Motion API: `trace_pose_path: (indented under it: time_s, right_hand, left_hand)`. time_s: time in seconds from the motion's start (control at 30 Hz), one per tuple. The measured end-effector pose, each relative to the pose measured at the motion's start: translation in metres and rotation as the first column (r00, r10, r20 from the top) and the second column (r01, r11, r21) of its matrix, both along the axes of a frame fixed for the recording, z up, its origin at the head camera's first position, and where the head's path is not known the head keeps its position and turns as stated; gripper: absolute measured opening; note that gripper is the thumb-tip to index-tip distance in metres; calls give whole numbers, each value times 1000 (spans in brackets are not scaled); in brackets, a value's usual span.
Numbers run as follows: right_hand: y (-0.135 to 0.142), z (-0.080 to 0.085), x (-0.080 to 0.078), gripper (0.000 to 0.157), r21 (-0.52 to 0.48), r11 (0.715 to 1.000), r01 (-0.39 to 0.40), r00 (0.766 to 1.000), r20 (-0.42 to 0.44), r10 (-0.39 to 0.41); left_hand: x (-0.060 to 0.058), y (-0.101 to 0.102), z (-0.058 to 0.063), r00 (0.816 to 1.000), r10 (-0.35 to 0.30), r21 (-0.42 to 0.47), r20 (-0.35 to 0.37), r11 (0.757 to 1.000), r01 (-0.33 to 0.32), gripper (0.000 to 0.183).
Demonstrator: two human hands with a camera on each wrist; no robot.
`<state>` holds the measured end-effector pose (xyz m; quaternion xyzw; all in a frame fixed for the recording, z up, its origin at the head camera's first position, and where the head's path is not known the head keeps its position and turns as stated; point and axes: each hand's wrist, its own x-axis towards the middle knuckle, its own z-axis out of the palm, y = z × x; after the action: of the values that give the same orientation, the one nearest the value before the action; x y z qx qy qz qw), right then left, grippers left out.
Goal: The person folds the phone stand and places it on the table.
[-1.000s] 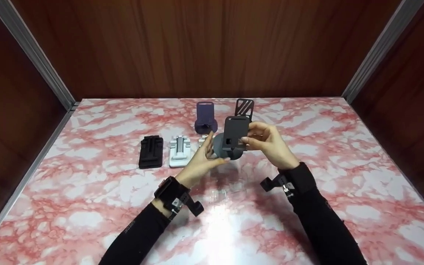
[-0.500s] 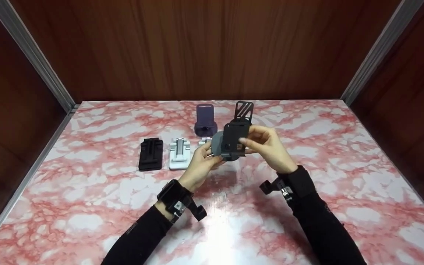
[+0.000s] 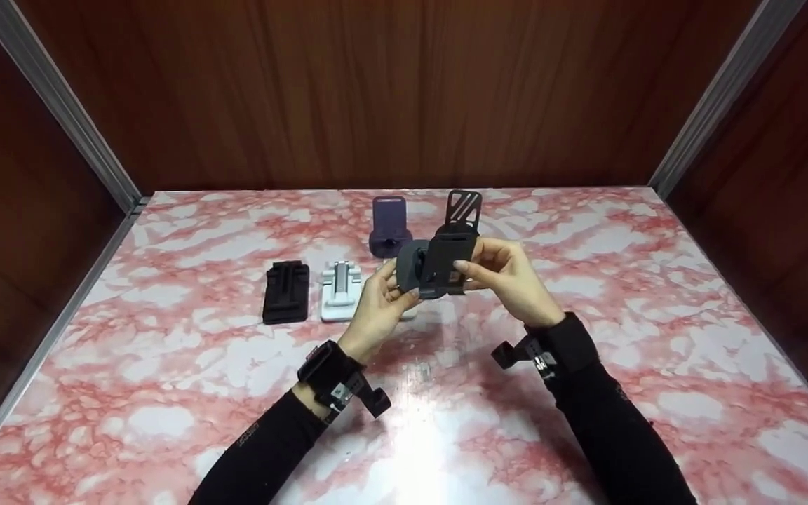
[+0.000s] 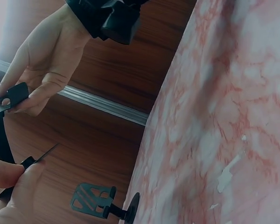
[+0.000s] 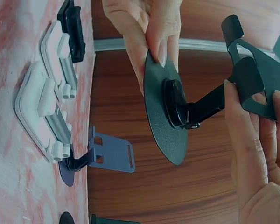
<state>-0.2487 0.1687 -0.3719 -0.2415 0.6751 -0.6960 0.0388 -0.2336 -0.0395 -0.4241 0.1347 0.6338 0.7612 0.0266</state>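
Observation:
A dark grey phone stand (image 3: pixel 448 263) is held off the table between both hands in the head view. My left hand (image 3: pixel 377 308) pinches the edge of its round base (image 5: pixel 165 126), thumb on one face. The slotted plate with front hooks (image 5: pixel 259 77) is gripped by my right hand (image 3: pixel 513 280), thumb on its front. A short hinged arm (image 5: pixel 205 105) joins plate and base, which stand tilted to each other. In the left wrist view, my left hand (image 4: pixel 18 191) is partly cut off at the lower left, and my right hand (image 4: pixel 49 60) is above.
Behind the held stand are a purple phone stand (image 3: pixel 390 217) and a black slotted one (image 3: pixel 463 207). A black folded stand (image 3: pixel 286 291) and a white one (image 3: pixel 340 291) lie left; another white one (image 5: pixel 42 112) is mostly hidden behind my left hand. Wooden walls (image 3: pixel 404 91) surround the table.
My left fingers have closed in on the base edge. The base has turned so more of its round face shows on the left, and the plate has tilted in my right hand.

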Motion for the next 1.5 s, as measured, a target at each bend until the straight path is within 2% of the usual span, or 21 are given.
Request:
trace_pose_path:
  time_s: [0.17, 0.4, 0.53, 0.63, 0.73, 0.83, 0.9, 0.93, 1.03, 1.1, 1.13, 1.17, 1.23, 1.27, 1.3, 1.37, 1.4, 1.43, 1.47, 1.5]
  right_hand:
    - [2, 1, 0, 19, 16, 1000, -20, 1000, 15, 20]
    - [4, 6, 3, 22, 7, 998, -65, 997, 43, 64]
    - [4, 6, 2, 22, 18, 996, -89, 993, 84, 87]
    - [5, 5, 1, 22, 19, 992, -124, 986, 117, 121]
    - [5, 4, 1, 20, 9, 984, -177, 974, 148, 173]
    - [5, 4, 1, 18, 11, 974, -227, 958, 184, 221]
    - [5, 3, 2, 17, 25, 967, -252, 948, 206, 242]
    - [5, 3, 2, 17, 32, 964, -263, 943, 218, 250]
    - [4, 3, 2, 16, 34, 955, -295, 925, 263, 276]
    - [3, 2, 2, 17, 16, 948, -319, 908, 292, 301]
    - [3, 2, 2, 18, 3, 944, -331, 899, 304, 314]
    - [3, 2, 1, 19, -10, 939, -343, 890, 315, 328]
    - [3, 1, 1, 21, -27, 932, -362, 878, 325, 351]
    - [4, 1, 1, 21, -31, 929, -368, 875, 328, 357]
    - [4, 1, 0, 20, -37, 927, -372, 871, 330, 363]
    - [6, 2, 0, 19, -43, 927, -372, 872, 326, 365]
    - [7, 2, 0, 19, -50, 928, -370, 874, 321, 366]
    - [8, 2, 0, 19, -57, 930, -363, 877, 317, 362]
    - [9, 2, 0, 18, -68, 933, -354, 881, 311, 357]
    - [9, 3, 0, 19, -78, 936, -344, 885, 305, 351]
  left_hand:
    - [0, -1, 0, 994, 3, -11, -110, 1000, -4, 56]
    - [-1, -4, 2, 982, 31, -64, -188, 997, -44, 54]
    - [-3, -7, 2, 968, 53, -95, -244, 992, -78, 52]
    - [-4, -10, 4, 948, 66, -134, -311, 985, -112, 47]
    - [-3, -12, 6, 917, 82, -176, -391, 971, -162, 39]
    - [-2, -14, 7, 865, 102, -205, -492, 952, -229, 33]
    - [-3, -15, 7, 812, 113, -211, -573, 937, -279, 30]
    - [-3, -15, 7, 779, 118, -211, -616, 928, -307, 29]
    - [-4, -16, 6, 659, 125, -200, -741, 896, -395, 27]
    - [-4, -17, 6, 581, 125, -191, -805, 872, -451, 26]
    - [-4, -17, 6, 548, 123, -187, -827, 859, -476, 26]
    - [-4, -17, 6, 521, 122, -182, -845, 850, -494, 25]
    - [-4, -17, 5, 490, 115, -180, -864, 839, -514, 26]
    - [-3, -17, 5, 483, 113, -181, -869, 835, -520, 26]
    - [-3, -17, 5, 485, 108, -186, -868, 835, -517, 27]
    - [-3, -17, 6, 510, 89, -206, -855, 845, -493, 29]
    - [-3, -16, 6, 535, 78, -222, -841, 852, -474, 29]
    - [-3, -16, 7, 569, 64, -238, -820, 865, -441, 30]
    - [-2, -16, 8, 610, 52, -254, -790, 879, -403, 30]
    - [-2, -16, 9, 661, 36, -269, -750, 896, -354, 29]
